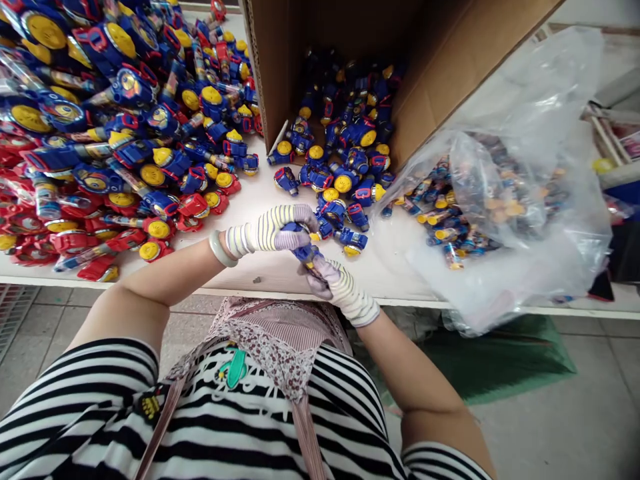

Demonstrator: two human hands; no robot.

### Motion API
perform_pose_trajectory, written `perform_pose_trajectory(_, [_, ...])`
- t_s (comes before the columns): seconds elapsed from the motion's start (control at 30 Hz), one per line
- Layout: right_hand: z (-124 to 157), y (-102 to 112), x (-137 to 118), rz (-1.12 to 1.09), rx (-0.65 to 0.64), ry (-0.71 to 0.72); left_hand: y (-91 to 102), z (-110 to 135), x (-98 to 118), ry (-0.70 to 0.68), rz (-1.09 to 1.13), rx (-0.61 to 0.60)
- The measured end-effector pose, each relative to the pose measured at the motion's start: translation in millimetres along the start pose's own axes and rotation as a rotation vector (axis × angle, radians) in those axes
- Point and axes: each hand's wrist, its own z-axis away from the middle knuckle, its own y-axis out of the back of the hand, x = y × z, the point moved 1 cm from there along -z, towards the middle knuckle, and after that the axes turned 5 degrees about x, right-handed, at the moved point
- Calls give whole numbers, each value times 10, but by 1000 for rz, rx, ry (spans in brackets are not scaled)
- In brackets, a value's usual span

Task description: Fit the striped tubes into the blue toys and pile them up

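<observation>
Blue-and-yellow plastic toy [303, 252], clasped between your hands just beyond the white table's [260, 280] near edge: your striped-gloved left hand [270, 228] clenches over its upper end, and your striped-gloved right hand [325, 283] grips its lower end. Loose blue toys [345, 180] lie just past your grip, a clear plastic bag [525, 87] of toys to its right, and a brown cardboard box [450, 67] farther ahead. Risk: smooth plastic may slip through your gloves and fall past the edge.
</observation>
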Motion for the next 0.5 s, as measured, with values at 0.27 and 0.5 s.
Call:
perform_pose_trajectory(0.27, [0,58,5,74,91,-46,-91,31,-73,100,5,154])
perform_pose_trajectory(0.5, [-66,10,20,268,200,-20,-29,58,-97,162,-78,130])
